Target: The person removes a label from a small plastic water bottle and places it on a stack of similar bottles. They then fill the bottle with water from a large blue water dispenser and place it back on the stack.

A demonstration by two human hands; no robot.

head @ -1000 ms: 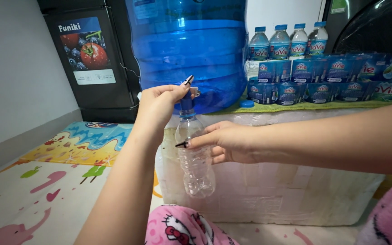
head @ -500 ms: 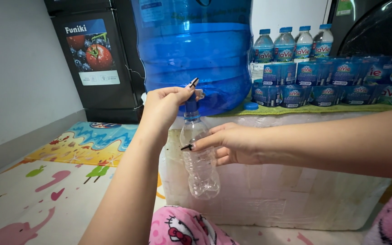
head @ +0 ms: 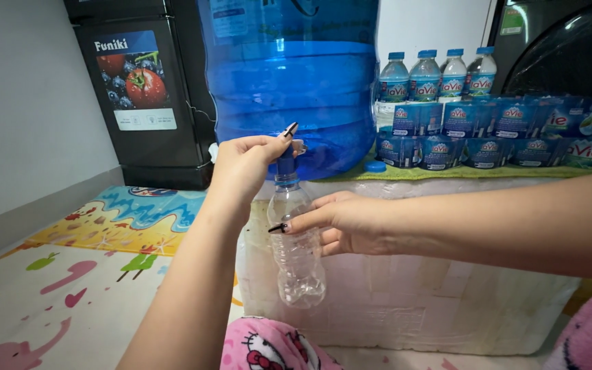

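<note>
At the centre of the frame the right hand [head: 347,223] wraps around a clear plastic bottle [head: 296,253], fingers closed on its ribbed, crinkled wall, one dark-tipped nail pointing toward the left of the frame. It holds the bottle upright, its blue neck directly under the tap [head: 289,147] of a large blue water jug [head: 292,82]; whether neck and tap touch cannot be told. The bottle looks see-through from shoulder to base; how much water is in it cannot be told. The left hand [head: 244,168], just up and left of the bottle, is pinched shut on the tap, thumb and fingers around it. The jug is smooth translucent plastic with ridged bands, holding water well up its body. It stands on a white foam box [head: 419,301] with a rough, pitted face; the bottle hangs in front of the box's front edge. Right of the jug, along the box top, lie shrink-wrapped packs of small bottles [head: 495,133], with four loose capped ones behind. A black cabinet [head: 138,96] fills the upper left, and a colourful padded mat [head: 63,274] spreads open across the lower left
</note>
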